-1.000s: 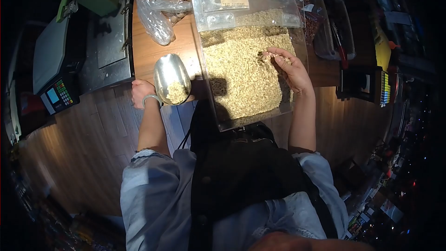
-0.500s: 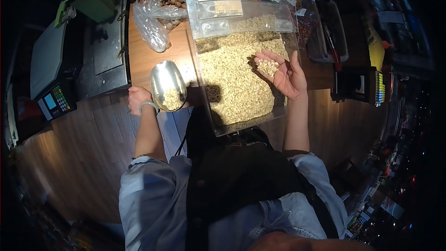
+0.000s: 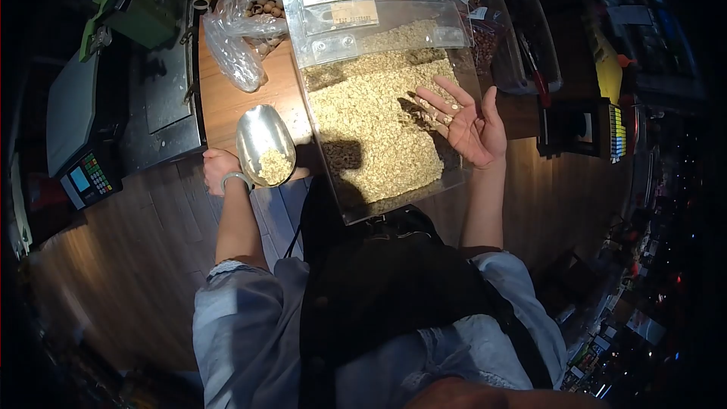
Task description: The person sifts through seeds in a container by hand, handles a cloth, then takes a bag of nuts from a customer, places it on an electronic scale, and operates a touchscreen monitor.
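Observation:
A clear bin point(image 3: 326, 174) of pale oat-like flakes point(image 3: 379, 121) tilts toward my body. My right hand point(image 3: 466, 125) is over its right side, palm up and fingers spread, with a few flakes on the fingers. At the wooden counter's front left corner, my left hand point(image 3: 219, 170) is curled closed; anything inside it is hidden. Beside that wrist, which wears a pale bracelet point(image 3: 237, 180), lies a metal scoop point(image 3: 261, 132) with some flakes point(image 3: 273, 167) in its lower end.
A plastic bag point(image 3: 241, 60) with round brown items lies on the wooden counter point(image 3: 216, 98). Farther left are a scale point(image 3: 83, 106) and a green device point(image 3: 140, 11). Labelled bags point(image 3: 485, 38), a clear container point(image 3: 547, 42) and a black box point(image 3: 575, 132) stand to the right.
My right hand has turned from pinching flakes to palm up, its fingers have spread, and fewer flakes lie on it than half a second ago. The view has shifted slightly.

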Action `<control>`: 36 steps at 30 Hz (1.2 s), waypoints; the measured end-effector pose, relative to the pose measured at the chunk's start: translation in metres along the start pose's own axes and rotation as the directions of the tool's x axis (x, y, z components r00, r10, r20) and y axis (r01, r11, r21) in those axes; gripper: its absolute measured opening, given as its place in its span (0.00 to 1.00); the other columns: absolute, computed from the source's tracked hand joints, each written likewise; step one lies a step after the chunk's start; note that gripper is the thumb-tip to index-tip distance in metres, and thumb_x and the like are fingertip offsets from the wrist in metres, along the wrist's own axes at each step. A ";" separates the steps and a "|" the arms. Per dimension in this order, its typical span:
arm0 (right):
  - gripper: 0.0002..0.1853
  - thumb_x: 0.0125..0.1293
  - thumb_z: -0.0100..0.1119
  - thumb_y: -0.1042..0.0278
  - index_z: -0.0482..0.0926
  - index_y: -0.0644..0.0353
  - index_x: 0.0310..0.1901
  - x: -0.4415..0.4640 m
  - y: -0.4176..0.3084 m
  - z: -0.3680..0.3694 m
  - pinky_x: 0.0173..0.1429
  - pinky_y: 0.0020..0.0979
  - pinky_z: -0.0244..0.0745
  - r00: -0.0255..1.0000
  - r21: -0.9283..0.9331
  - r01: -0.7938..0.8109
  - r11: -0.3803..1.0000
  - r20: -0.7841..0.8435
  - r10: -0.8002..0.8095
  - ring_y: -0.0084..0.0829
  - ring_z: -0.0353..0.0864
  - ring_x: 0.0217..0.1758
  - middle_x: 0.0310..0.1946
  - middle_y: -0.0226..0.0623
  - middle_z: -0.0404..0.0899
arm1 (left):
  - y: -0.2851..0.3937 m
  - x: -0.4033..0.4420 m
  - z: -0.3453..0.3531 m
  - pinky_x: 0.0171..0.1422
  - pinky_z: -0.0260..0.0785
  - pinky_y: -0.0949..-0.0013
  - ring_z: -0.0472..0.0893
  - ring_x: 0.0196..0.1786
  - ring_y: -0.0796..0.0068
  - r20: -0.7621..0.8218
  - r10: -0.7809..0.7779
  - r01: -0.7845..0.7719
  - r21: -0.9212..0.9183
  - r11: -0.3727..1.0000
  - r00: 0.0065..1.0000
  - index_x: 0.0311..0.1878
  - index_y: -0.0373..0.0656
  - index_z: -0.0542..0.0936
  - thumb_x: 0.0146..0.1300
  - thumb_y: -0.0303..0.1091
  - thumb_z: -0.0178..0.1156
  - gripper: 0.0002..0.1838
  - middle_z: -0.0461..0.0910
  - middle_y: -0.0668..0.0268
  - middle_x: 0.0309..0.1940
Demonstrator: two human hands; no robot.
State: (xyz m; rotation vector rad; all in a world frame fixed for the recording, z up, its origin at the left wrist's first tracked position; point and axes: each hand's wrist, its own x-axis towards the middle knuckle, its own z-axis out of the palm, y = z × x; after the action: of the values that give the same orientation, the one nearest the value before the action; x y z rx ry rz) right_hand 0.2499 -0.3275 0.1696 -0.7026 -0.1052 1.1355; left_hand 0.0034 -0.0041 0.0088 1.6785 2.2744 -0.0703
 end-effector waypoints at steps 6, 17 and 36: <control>0.41 0.71 0.27 0.34 0.52 0.66 0.71 -0.009 -0.008 -0.009 0.73 0.41 0.54 0.997 -0.166 0.071 0.984 0.029 -0.067 0.48 0.59 0.72 0.67 0.63 0.57 | -0.001 0.002 0.003 0.59 0.67 0.47 0.79 0.53 0.49 0.006 -0.007 0.007 -0.007 1.000 1.000 0.47 0.44 0.82 0.69 0.49 0.29 0.31 0.82 0.55 0.47; 0.34 0.69 0.49 0.44 0.61 0.60 0.68 0.100 0.049 -0.025 0.74 0.38 0.52 0.978 -0.962 -0.198 -0.188 -0.182 -0.100 0.43 0.58 0.73 0.69 0.51 0.60 | -0.003 0.010 0.010 0.59 0.66 0.47 0.78 0.54 0.50 0.033 -0.028 0.027 0.010 1.000 0.999 0.48 0.44 0.82 0.69 0.49 0.29 0.30 0.82 0.56 0.48; 0.22 0.63 0.54 0.50 0.78 0.56 0.52 0.221 0.037 -0.056 0.61 0.40 0.70 0.993 -0.707 -0.121 -0.697 -0.080 -0.092 0.48 0.76 0.56 0.53 0.48 0.77 | 0.000 0.009 0.006 0.57 0.68 0.47 0.79 0.52 0.49 0.029 -0.007 0.006 0.019 1.000 1.000 0.47 0.42 0.82 0.69 0.49 0.28 0.31 0.82 0.55 0.47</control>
State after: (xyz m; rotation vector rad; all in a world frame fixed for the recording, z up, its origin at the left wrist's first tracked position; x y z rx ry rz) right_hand 0.3419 -0.1555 0.0460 -2.7702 -1.4243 0.4852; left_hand 0.0019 0.0024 0.0011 1.6687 2.2652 -0.1177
